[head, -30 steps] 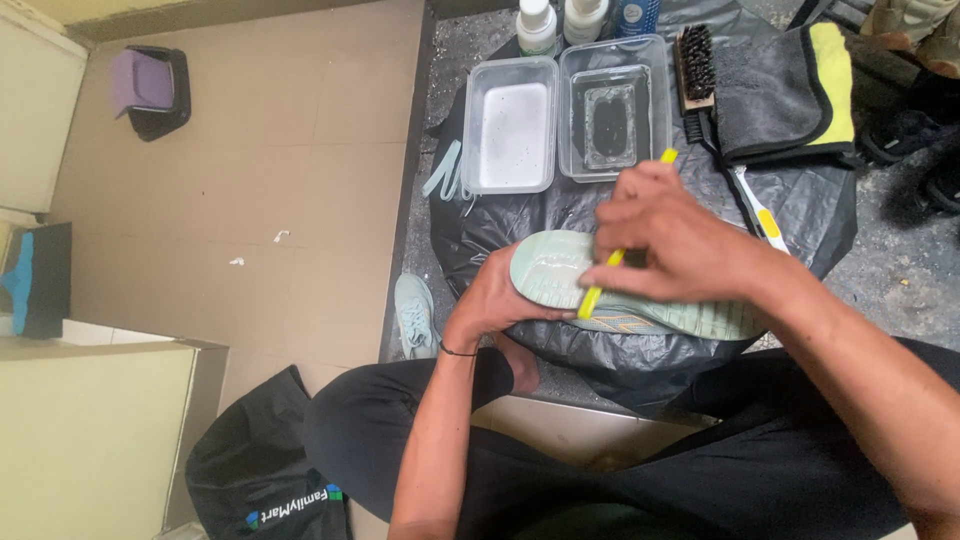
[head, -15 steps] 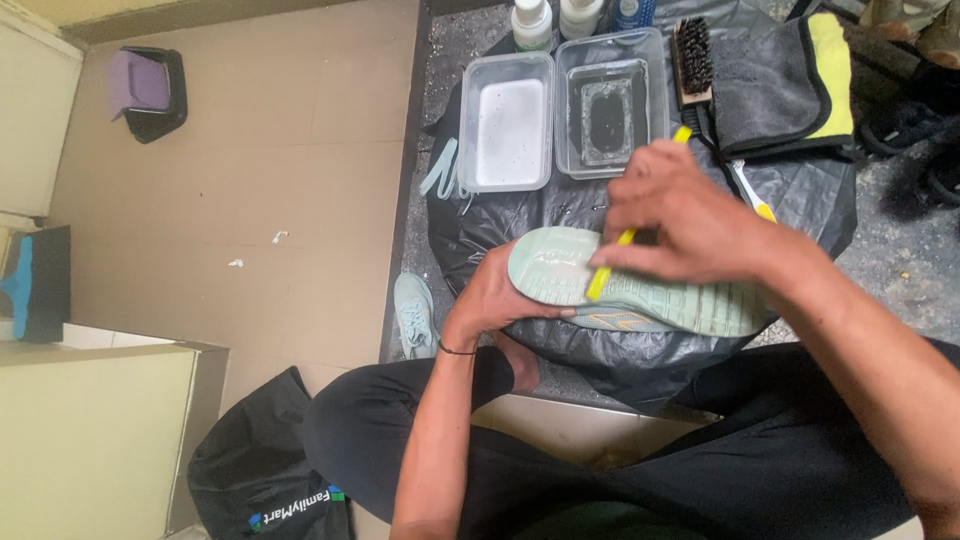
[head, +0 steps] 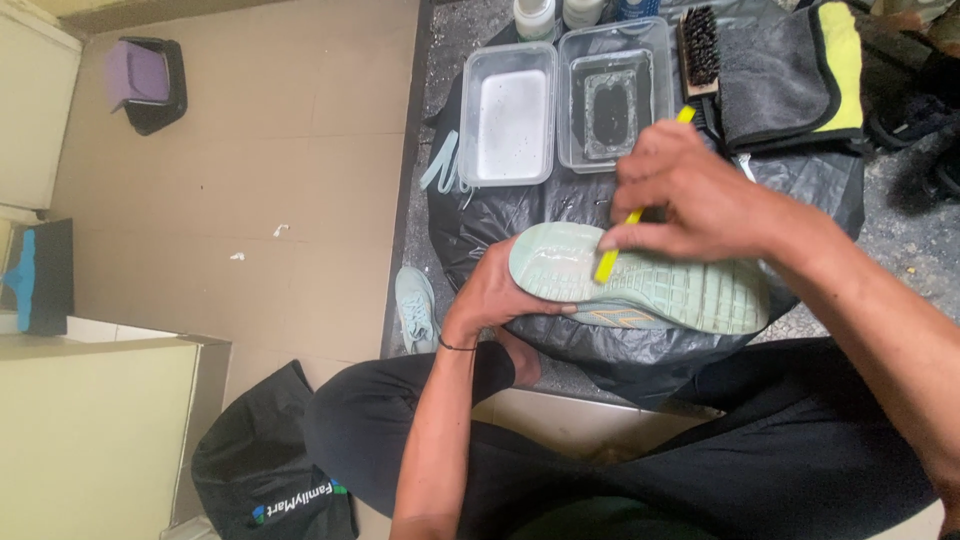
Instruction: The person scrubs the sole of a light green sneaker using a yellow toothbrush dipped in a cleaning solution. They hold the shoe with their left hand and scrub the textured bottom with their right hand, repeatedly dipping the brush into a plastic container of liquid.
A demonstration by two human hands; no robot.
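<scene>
Item: pale green shoe (head: 650,285), sole up, gripped at its toe by my left hand (head: 495,295). My right hand (head: 690,195) pinches a yellow brush (head: 620,235) (bristles on the sole). Two clear tubs (head: 560,95) beyond my fingers.

Even indoor light, soft shadows — edges perhaps slightly blurred.

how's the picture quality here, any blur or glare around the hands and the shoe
Head view: even, soft indoor light with no hard shadows. The right hand and its yellow brush are slightly soft, while the left hand and the pale green shoe sole look sharp. There is mild sheen on the wet sole and on the black plastic sheet. The frame is turned sideways.
</scene>
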